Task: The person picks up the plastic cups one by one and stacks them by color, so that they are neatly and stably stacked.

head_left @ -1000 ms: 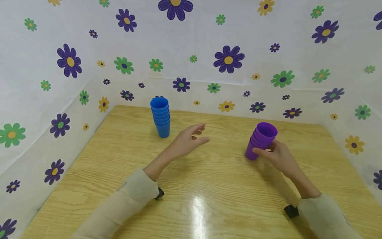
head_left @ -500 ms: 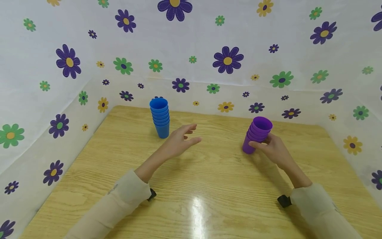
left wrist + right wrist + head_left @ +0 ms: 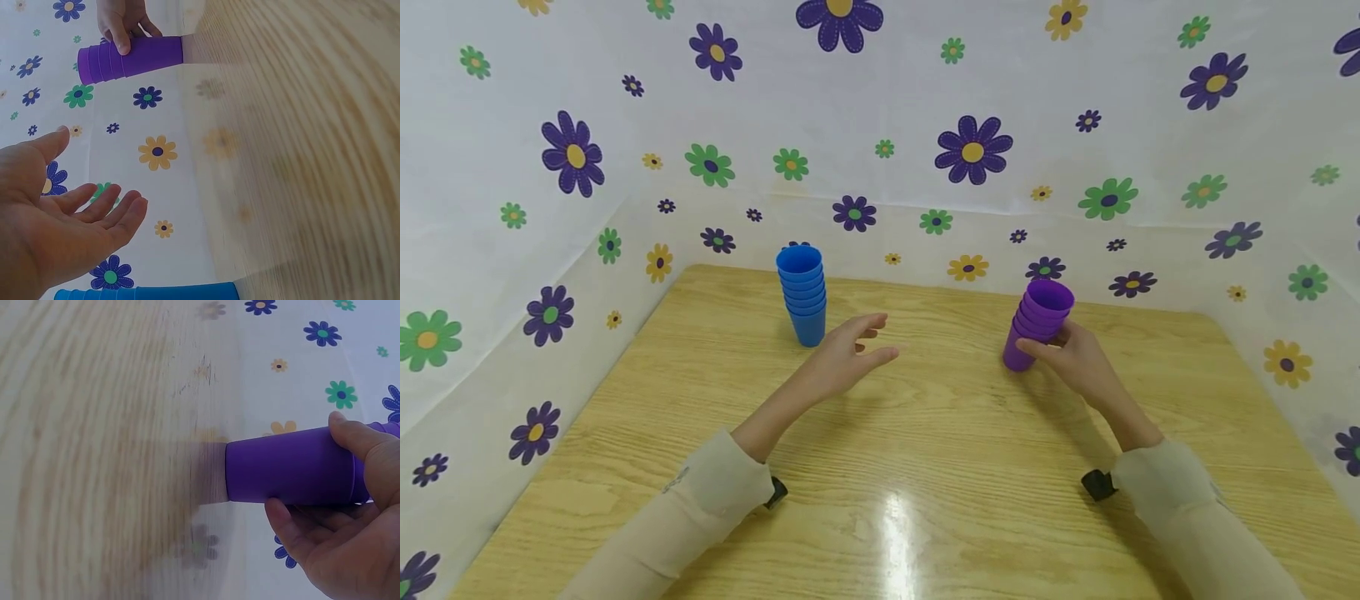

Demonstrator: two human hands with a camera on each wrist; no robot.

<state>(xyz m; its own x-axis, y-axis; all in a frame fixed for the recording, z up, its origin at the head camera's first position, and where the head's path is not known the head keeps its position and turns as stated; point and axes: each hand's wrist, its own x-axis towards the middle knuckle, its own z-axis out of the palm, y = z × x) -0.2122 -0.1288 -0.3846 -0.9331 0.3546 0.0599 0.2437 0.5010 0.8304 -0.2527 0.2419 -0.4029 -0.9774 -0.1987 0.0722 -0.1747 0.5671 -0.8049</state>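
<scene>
A stack of nested purple cups [image 3: 1036, 321] stands on the right of the table, leaning slightly to the right in the head view. My right hand [image 3: 1078, 358] grips it from the right, thumb on the near side and fingers behind. In the right wrist view the lowest purple cup [image 3: 287, 469] has its base right at the tabletop. My left hand [image 3: 842, 358] hovers over the middle of the table, fingers relaxed and apart, holding nothing. Just behind it to the left stands a stack of nested blue cups [image 3: 807, 321], upright with mouths up.
The wooden table [image 3: 925, 467] reaches back to a white flowered cloth [image 3: 895, 100] that hangs behind it and along both sides. A dark strap piece [image 3: 1099, 485] shows under the right sleeve, another [image 3: 777, 492] under the left.
My right hand has moved the purple cups away from me and a little left. The left hand has drifted left toward the blue cups, which stay in place.
</scene>
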